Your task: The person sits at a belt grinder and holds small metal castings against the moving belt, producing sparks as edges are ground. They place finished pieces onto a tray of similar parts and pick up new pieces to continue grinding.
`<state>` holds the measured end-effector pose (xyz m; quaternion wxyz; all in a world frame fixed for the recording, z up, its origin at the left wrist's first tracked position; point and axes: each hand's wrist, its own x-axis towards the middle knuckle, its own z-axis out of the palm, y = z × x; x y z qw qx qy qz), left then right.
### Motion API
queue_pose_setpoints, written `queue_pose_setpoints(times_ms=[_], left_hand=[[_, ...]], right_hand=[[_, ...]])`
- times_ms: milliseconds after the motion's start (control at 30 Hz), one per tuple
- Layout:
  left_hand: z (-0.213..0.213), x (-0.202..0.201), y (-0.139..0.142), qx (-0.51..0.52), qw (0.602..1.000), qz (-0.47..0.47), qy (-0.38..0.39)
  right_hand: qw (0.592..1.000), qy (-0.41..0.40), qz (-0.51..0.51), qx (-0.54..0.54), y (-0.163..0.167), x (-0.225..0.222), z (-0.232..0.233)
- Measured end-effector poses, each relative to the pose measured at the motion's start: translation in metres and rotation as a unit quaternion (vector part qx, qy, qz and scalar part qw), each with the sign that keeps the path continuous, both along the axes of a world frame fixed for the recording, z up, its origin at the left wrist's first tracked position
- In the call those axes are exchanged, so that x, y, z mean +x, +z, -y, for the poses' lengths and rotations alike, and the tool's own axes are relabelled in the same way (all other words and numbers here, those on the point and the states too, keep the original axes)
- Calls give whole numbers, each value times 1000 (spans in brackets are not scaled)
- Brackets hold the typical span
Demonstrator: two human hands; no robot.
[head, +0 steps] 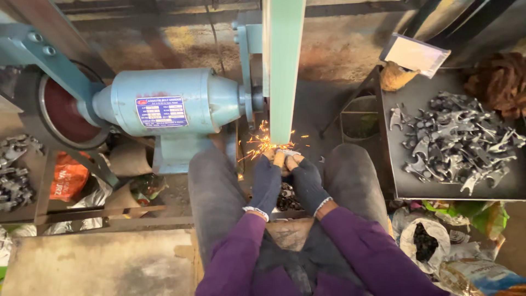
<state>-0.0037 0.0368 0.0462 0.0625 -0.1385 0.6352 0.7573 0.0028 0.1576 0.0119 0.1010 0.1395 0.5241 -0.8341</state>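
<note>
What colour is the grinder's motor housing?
Light blue motor housing, with a blue and red label; the head view, the only one, shows it clearly.

Purple sleeves, dark fingerless gloves with white cuffs, grey trousers.

A metalworking workshop: a blue belt grinder (170,109) throws sparks (262,143) (gritty floor), beside a tray of metal parts (457,140).

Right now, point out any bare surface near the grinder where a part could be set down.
Bare: the near-left strip of the black tray beside the heap of metal parts, and the concrete slab at lower left. Crowded: the left rack, and around both hands at the belt.
</note>
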Motion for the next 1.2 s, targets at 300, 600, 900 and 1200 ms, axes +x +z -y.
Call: queue_pose_setpoints(times_ms=[300,600,900,1200], left_hand=[[-34,0,7,34,999,-13,17],[-22,-1,3,-119,992,-44,-21],[14,-4,-25,-48,996,-46,62],[18,-11,-20,-206,974,-3,97]], right_hand=[[960,-105,-203,162,41,-38,-9],[964,-27,-68,256,47,-35,-32],[983,46,-81,161,29,-5,12],[865,-73,-123,481,21,-11,49]])
